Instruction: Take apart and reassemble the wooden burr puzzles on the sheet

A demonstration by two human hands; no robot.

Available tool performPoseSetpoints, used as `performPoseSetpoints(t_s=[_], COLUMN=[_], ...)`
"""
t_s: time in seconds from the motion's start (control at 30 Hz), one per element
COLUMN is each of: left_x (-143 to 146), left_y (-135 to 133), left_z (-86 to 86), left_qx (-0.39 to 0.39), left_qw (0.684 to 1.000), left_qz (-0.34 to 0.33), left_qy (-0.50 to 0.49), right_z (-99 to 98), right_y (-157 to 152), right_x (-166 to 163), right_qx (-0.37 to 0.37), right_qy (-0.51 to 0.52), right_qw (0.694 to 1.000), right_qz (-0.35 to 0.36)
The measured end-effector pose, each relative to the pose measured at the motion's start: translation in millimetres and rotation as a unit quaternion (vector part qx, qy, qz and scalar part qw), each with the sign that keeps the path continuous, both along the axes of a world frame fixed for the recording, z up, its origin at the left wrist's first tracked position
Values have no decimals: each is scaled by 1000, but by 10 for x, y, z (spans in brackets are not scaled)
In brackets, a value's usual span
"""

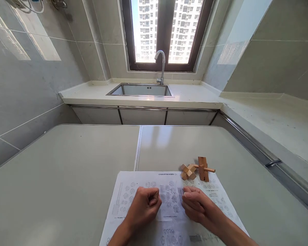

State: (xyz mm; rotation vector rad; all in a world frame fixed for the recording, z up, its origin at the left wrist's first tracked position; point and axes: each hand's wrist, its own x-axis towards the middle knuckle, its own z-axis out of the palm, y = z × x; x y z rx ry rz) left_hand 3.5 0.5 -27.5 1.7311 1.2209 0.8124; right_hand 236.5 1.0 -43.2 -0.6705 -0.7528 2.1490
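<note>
My left hand (146,205) is curled into a fist over a printed instruction sheet (118,223), with nothing showing between its fingers. Across from it, my right hand (199,206) is also closed, thumb against the bent forefinger, and no object shows in it. The sheet carries small line diagrams and text, partly covered by both hands. Beyond my right hand, at the sheet's far edge, lies a wooden burr puzzle (188,172) of interlocked light blocks. Right beside it is a darker flat wooden piece (203,169) with a thin rod through it. Neither hand touches the wooden pieces.
The pale table (66,177) has a seam (138,148) running away from me. Past its far edge is a counter (192,92) with a sink (141,90) and faucet (162,66) below a window (164,34). Another counter (277,112) runs along the right; tiled walls stand on both sides.
</note>
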Motion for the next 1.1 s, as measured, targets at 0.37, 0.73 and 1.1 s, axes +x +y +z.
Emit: performPoseSetpoints(t_s=[0.37,0.73,1.1], left_x=[5,9,25], left_y=[-4,-18,-25], left_z=[-14,17,1], left_qx=[4,4,-2], left_qw=[1000,1000,1000], left_qz=[-2,7,13], left_qy=[-4,-5,0], right_z=[-22,-89,-73], right_y=[-1,-31,36], right_x=[9,54,119], right_qx=[-6,-21,-99], right_qy=[11,109,282], right_qw=[1000,994,952], right_qz=[-1,-24,-69])
